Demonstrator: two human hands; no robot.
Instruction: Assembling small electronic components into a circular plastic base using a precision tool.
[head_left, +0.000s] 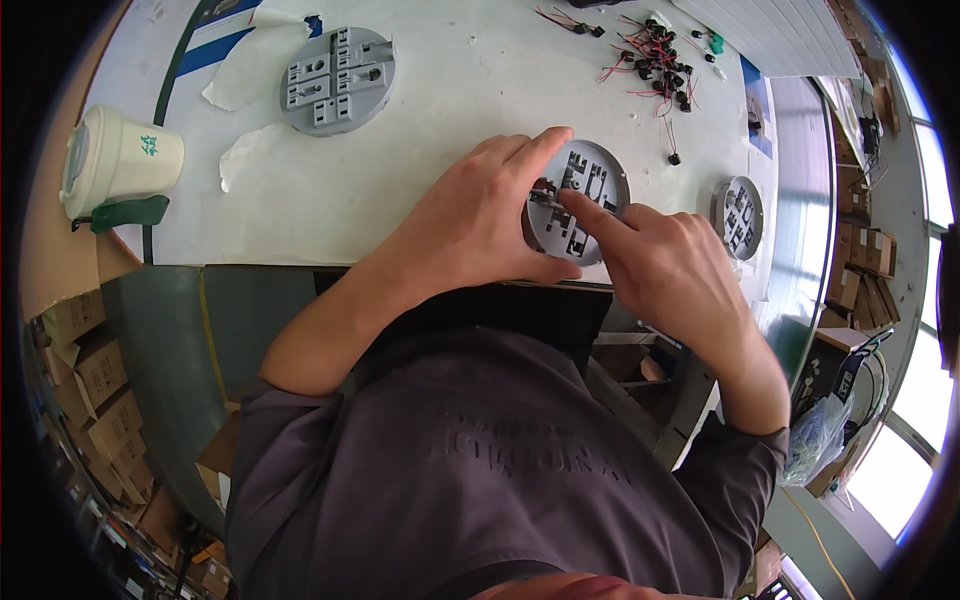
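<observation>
Grey disc [597, 185] sat in the left hand [480, 215], the right hand [672, 250] at its face

A white tub [135, 160] was by the left edge of the bench [330, 200], with a dark green piece [135, 213] just against it. To its right lay torn pale paper [245, 80], and beside that, toward the far left corner, a larger disc [350, 100] lay with its raised blocks facing up

The left hand's grip curved around the grey disc at the middle of the bench's near edge, one digit along its far rim and another along its near rim; whether the disc touched the bench could not be told. The right hand's index finger stretched to the disc's slotted face, its tip by a small dark piece [543, 190]. Its other fingers were curled, and whether that grip pinched anything could not be told

Beyond the right hand, toward the far right corner, black parts with red wires [655, 60] lay in a loose heap. Close to the right edge was a smaller disc [740, 215], its slotted face showing
</observation>
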